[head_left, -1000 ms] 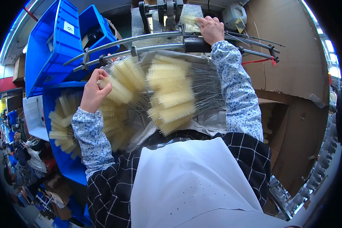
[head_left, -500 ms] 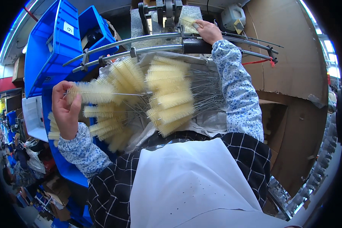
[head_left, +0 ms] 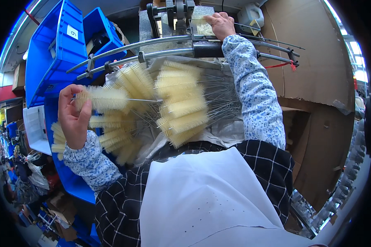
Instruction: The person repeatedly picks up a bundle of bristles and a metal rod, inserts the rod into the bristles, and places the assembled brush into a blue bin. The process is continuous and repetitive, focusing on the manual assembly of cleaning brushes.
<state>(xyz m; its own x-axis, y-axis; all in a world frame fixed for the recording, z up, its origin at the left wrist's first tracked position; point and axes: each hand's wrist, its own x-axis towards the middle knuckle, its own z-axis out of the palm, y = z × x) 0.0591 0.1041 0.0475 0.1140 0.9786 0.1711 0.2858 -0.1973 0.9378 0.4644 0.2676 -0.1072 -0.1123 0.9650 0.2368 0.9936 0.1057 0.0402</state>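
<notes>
At the left, my left hand (head_left: 75, 117) is closed on the end of a cream bristle brush (head_left: 105, 98). Its twisted wire stem points right, over a pile of similar brushes (head_left: 138, 78). A second stack of brushes (head_left: 185, 103) lies across the middle, with bare wire stems (head_left: 222, 99) fanning out to the right. My right hand (head_left: 221, 25) reaches far forward, fingers closed around another wire brush beside a metal machine (head_left: 179, 16). Some pale bristles show left of those fingers and a thin stem sticks out to the right; the grip itself is partly hidden.
Two curved metal rails (head_left: 165, 53) cross in front of the machine. Blue bins (head_left: 49, 61) stand at the left, near a white tray (head_left: 37, 127). Large cardboard (head_left: 313, 53) walls the right side. A white jug (head_left: 250, 17) sits behind my right hand.
My right hand has shifted slightly left and farther forward, and a wire stem now shows to its right. My left hand keeps its brush, almost unmoved. The whole view has shifted slightly.
</notes>
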